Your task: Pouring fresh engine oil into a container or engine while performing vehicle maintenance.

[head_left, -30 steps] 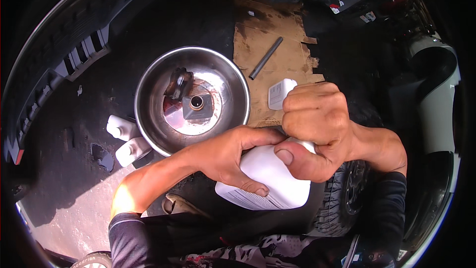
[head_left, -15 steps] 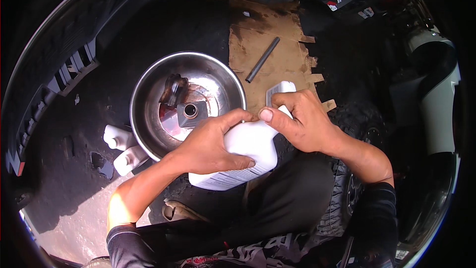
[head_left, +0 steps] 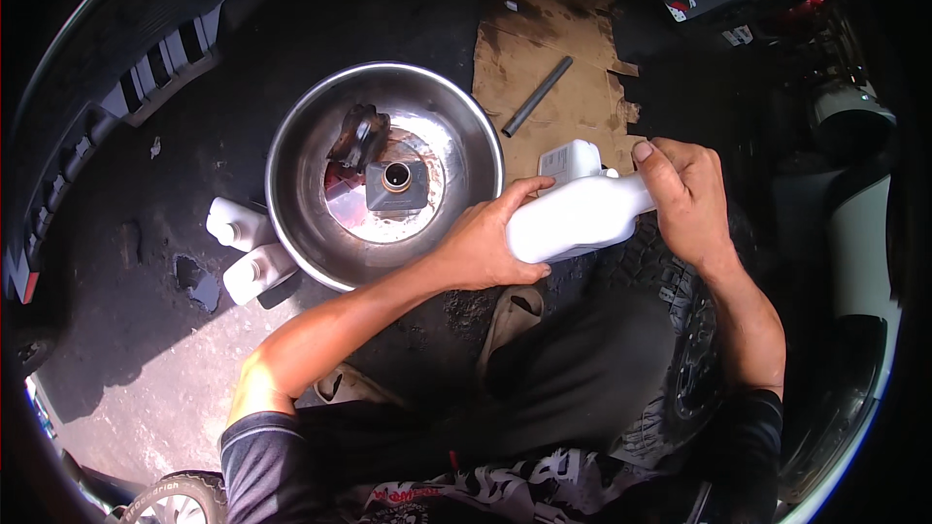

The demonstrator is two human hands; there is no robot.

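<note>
Above the floor (head_left: pixel 218 349), just right of the steel basin (head_left: pixel 299 170), the white bottle (head_left: pixel 575 219) is held slanting on its side; spills are best avoided if its neck is not dipped. Its body is gripped near the base by the left hand (head_left: pixel 485 248), thumb and fingers spread round it, and should be steadied without squeezing. The neck end is met by the right hand (head_left: pixel 691 196), fingers curled; whether they're clamped can't be told, so any twist should be made gently.
</note>
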